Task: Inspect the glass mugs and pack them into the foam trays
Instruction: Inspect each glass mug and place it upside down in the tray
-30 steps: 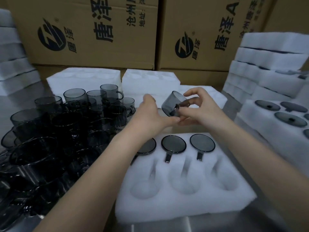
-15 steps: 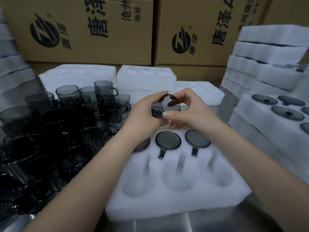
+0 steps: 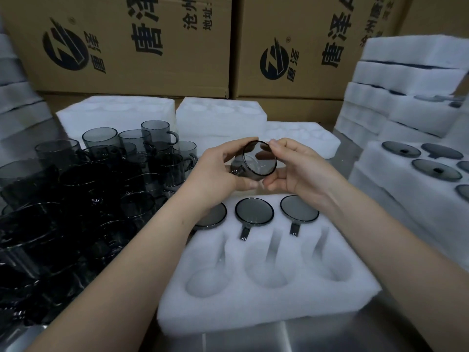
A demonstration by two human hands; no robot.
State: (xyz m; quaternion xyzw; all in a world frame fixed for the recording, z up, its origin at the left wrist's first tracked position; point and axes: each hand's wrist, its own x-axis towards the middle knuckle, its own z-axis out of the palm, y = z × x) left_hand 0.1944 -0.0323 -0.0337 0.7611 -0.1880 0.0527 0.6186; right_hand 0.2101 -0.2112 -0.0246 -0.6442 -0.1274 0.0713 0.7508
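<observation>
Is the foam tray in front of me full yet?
Half full. The foam tray holds three mugs along its far edge; its three near pockets are empty.

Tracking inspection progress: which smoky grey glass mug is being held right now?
The smoky grey glass mug gripped between the left hand and right hand; the others stand clustered at left or sit in white foam trays.

The left hand point(image 3: 215, 174) and right hand point(image 3: 302, 171) hold one mug point(image 3: 253, 164) between them, a round end turned toward us. Just below the grip lies a tray point(image 3: 266, 311) with three mugs point(image 3: 254, 212) in it. Left of the grip stands a pile of mugs point(image 3: 101, 189).
</observation>
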